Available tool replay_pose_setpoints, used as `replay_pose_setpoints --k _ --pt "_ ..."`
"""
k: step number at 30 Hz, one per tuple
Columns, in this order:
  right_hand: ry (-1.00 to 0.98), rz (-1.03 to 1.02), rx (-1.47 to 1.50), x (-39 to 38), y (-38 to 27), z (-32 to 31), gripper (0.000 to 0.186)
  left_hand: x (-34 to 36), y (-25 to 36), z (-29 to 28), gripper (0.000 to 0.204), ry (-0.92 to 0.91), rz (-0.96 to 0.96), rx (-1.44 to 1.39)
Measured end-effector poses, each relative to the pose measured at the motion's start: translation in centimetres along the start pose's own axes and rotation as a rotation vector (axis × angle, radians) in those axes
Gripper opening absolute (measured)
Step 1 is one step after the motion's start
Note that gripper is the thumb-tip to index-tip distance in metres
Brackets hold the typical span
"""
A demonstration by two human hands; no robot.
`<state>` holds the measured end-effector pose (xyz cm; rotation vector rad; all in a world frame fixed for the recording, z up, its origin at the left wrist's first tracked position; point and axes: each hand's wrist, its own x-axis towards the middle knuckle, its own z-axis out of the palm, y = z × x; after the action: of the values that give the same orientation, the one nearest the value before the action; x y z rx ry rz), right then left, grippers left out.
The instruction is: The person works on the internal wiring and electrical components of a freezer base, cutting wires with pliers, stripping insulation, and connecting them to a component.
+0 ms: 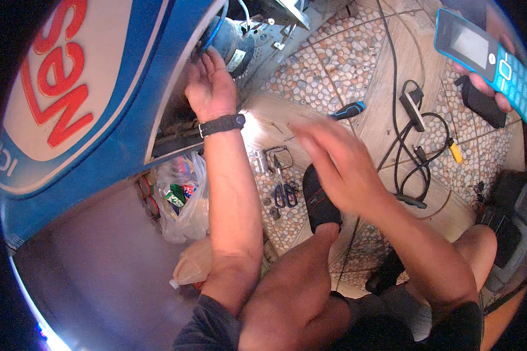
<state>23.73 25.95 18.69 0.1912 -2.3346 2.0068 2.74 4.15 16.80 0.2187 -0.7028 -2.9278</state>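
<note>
My left hand (212, 88), with a black watch (222, 125) on its wrist, reaches into the opening of a large blue cabinet (120, 111). Its fingers look stretched out, their tips beside a blue tube (218, 26) and a dark rounded motor-like unit (231, 45); whether they touch is hidden. My right hand (339, 167), blurred by motion, hovers over the floor with fingers extended and nothing visible in it. Below it is my dark shoe (319, 199). A blue-and-black screwdriver (348, 110) lies just beyond that hand.
Scissors (284, 193) and small metal parts (261, 161) lie on the pebble-patterned floor. A power strip (413, 110) with tangled black cables is at right. Another person's hand (481, 83) holds a blue keypad phone (486, 61). A plastic bag (184, 219) sits by the cabinet.
</note>
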Motion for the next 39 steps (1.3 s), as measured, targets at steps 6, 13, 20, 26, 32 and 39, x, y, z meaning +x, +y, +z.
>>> replay_pose_setpoints --k 6,13,20,26,32,39 --pt "0.317 -0.194 -0.112 17.0 0.4 7.5 0.038 1.2 1.1 -2.2 0.03 0.01 -0.21 0.388" --pt "-0.106 0.193 0.517 21.9 -1.7 7.1 0.021 -0.6 -0.5 -0.5 0.03 0.063 0.047 0.582" --pt "-0.125 0.388 1.013 21.3 -2.1 8.0 0.021 -0.4 -0.5 -2.4 0.022 0.136 0.041 0.601" --pt "-0.111 0.299 0.974 21.9 -0.2 8.7 0.019 -0.3 -1.4 -1.8 0.016 0.068 -0.025 0.588" --pt "-0.153 0.307 0.833 22.1 0.4 8.8 0.02 -0.1 -1.7 -2.3 0.01 0.089 -0.022 0.621" --pt "-0.201 0.292 0.8 22.8 0.0 8.8 0.024 0.1 -1.8 -3.0 0.009 -0.021 -0.177 0.446"
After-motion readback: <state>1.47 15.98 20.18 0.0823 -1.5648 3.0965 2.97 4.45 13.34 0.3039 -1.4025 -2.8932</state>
